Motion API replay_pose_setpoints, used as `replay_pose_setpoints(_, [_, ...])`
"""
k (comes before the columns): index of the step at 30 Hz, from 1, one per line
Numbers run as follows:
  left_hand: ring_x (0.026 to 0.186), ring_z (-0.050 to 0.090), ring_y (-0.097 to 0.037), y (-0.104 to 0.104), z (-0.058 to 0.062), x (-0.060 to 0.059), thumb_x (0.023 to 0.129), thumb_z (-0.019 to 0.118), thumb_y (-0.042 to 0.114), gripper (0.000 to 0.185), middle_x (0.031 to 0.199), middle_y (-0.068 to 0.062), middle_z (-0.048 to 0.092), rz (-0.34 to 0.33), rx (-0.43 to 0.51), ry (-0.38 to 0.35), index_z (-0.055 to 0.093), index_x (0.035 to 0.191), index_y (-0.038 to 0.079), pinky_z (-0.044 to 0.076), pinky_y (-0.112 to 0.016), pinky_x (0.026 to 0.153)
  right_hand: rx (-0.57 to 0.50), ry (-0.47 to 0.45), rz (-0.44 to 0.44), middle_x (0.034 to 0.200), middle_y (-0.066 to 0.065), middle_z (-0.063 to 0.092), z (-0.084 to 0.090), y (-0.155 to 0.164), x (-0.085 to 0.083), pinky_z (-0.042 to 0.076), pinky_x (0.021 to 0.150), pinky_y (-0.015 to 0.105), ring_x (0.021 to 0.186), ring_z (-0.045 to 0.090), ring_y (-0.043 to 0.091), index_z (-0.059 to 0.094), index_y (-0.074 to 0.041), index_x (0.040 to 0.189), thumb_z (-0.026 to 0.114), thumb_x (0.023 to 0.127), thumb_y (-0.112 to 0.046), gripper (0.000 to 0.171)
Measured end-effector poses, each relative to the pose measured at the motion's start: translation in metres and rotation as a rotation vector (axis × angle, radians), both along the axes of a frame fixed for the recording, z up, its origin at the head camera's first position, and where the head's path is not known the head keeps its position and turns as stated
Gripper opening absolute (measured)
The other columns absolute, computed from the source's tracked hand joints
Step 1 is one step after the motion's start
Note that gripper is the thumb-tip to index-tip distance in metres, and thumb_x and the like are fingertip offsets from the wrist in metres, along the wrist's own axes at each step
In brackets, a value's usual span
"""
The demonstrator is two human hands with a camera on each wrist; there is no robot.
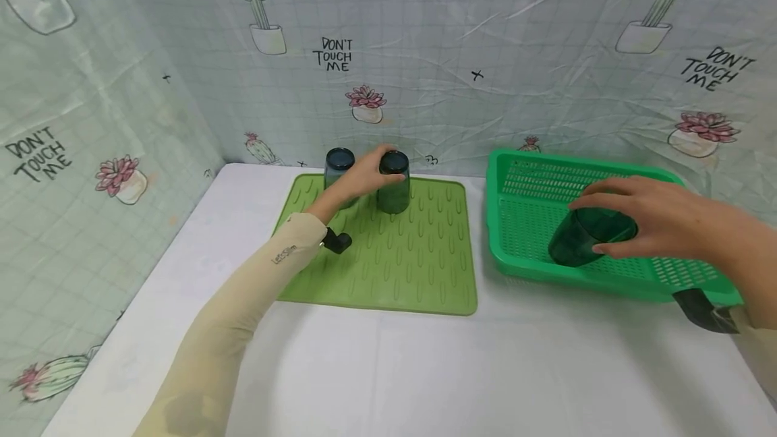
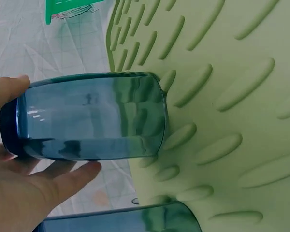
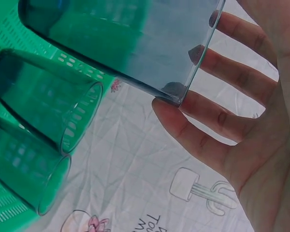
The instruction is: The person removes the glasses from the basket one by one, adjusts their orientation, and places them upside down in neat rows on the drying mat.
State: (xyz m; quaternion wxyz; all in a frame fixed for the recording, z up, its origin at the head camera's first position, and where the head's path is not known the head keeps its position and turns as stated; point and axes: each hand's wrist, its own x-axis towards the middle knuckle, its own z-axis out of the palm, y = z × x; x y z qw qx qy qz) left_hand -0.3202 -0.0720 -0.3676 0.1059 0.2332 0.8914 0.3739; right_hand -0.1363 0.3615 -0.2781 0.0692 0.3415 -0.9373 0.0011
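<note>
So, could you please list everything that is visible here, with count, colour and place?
Dark blue-green glass tumblers on the mat: two, upside down, at the far edge of the mat.
Dark blue-green glass tumblers in the basket: three, one gripped at the front, two lying beside it in the right wrist view.
Light green ribbed silicone drying mat: one, on the table, left of centre.
Bright green perforated plastic basket: one, right of the mat.
White table: one, under everything.
Cactus-print backdrop: one, pale, behind and at the left.
Left hand: holds the right tumbler on the mat.
Right hand: grips the front tumbler in the basket.
</note>
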Motion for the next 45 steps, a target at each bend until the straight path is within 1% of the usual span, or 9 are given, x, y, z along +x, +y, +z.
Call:
replay_pose_setpoints(2, [0.145,0.038,-0.034,0.002,-0.001,0.001,0.098,0.069,0.032,0.079,0.161,-0.017,0.034,0.018,-0.006,0.007,0.026,0.159,0.006,0.039,-0.051,0.114,0.002,-0.005,-0.006,0.127,0.006,0.062,0.001,0.0,0.001,0.052,0.084,0.061,0.113,0.061,0.038,0.069,-0.02,0.125,0.095,0.067,-0.034,0.065])
replay_pose_setpoints(8, [0.148,0.032,-0.036,0.006,-0.005,0.001,0.095,0.073,0.034,0.087,0.163,-0.018,0.03,0.044,-0.043,0.049,0.023,0.16,0.004,0.036,-0.052,0.117,0.002,-0.034,-0.05,0.131,0.005,0.061,0.006,0.0,0.003,0.053,0.083,0.062,0.115,0.06,0.038,0.069,-0.023,0.127,0.094,0.07,-0.035,0.063])
replay_pose_setpoints(14, [0.151,0.027,-0.036,0.008,-0.004,0.003,0.095,0.072,0.035,0.088,0.164,-0.018,0.027,0.031,-0.083,0.106,0.021,0.161,0.004,0.03,-0.052,0.121,0.003,-0.043,-0.072,0.131,0.005,0.06,0.011,-0.002,0.003,0.055,0.077,0.059,0.115,0.061,0.036,0.068,-0.023,0.127,0.093,0.071,-0.035,0.063])
replay_pose_setpoints(20, [0.152,0.025,-0.034,0.008,0.005,0.012,0.096,0.07,0.031,0.086,0.165,-0.016,0.023,0.032,-0.043,0.149,0.02,0.162,0.008,0.032,-0.053,0.119,-0.002,-0.038,-0.065,0.131,0.007,0.061,0.016,-0.005,0.002,0.054,0.078,0.06,0.115,0.061,0.038,0.068,-0.022,0.127,0.094,0.07,-0.036,0.064])
replay_pose_setpoints(26, [0.152,0.025,-0.033,0.012,0.015,0.018,0.098,0.067,0.033,0.082,0.165,-0.015,0.023,0.032,-0.066,0.205,0.022,0.162,0.01,0.032,-0.052,0.119,-0.008,-0.024,-0.046,0.13,0.007,0.062,0.021,-0.009,0.001,0.053,0.081,0.062,0.114,0.061,0.039,0.069,-0.022,0.126,0.094,0.069,-0.035,0.063])
replay_pose_setpoints(31, [0.152,0.024,-0.032,0.017,0.019,0.022,0.097,0.068,0.032,0.081,0.165,-0.014,0.026,0.012,-0.061,0.248,0.024,0.161,0.009,0.03,-0.05,0.121,-0.01,-0.011,-0.02,0.128,0.007,0.062,0.024,-0.011,0.001,0.054,0.081,0.061,0.113,0.062,0.038,0.069,-0.021,0.126,0.095,0.068,-0.033,0.065])
replay_pose_setpoints(37, [0.153,0.022,-0.032,0.021,0.022,0.028,0.097,0.068,0.031,0.081,0.165,-0.013,0.026,-0.012,-0.027,0.271,0.024,0.161,0.008,0.027,-0.051,0.122,0.011,-0.016,-0.03,0.129,0.007,0.061,0.028,-0.013,0.0,0.053,0.082,0.061,0.114,0.061,0.037,0.068,-0.022,0.127,0.094,0.07,-0.035,0.065])
replay_pose_setpoints(42, [0.152,0.026,-0.031,0.024,0.027,0.034,0.097,0.067,0.033,0.08,0.165,-0.012,0.028,-0.018,-0.035,0.296,0.024,0.161,0.009,0.027,-0.05,0.122,0.024,-0.027,-0.049,0.131,0.008,0.061,0.031,-0.014,0.001,0.053,0.084,0.061,0.116,0.06,0.038,0.068,-0.022,0.129,0.093,0.071,-0.036,0.065])
replay_pose_setpoints(45, [0.151,0.028,-0.031,0.026,0.032,0.04,0.097,0.067,0.031,0.08,0.165,-0.011,0.029,-0.024,-0.036,0.288,0.024,0.161,0.01,0.028,-0.05,0.122,0.027,-0.026,-0.052,0.132,0.008,0.061,0.033,-0.015,0.001,0.053,0.083,0.062,0.116,0.06,0.038,0.067,-0.022,0.129,0.093,0.072,-0.036,0.065])
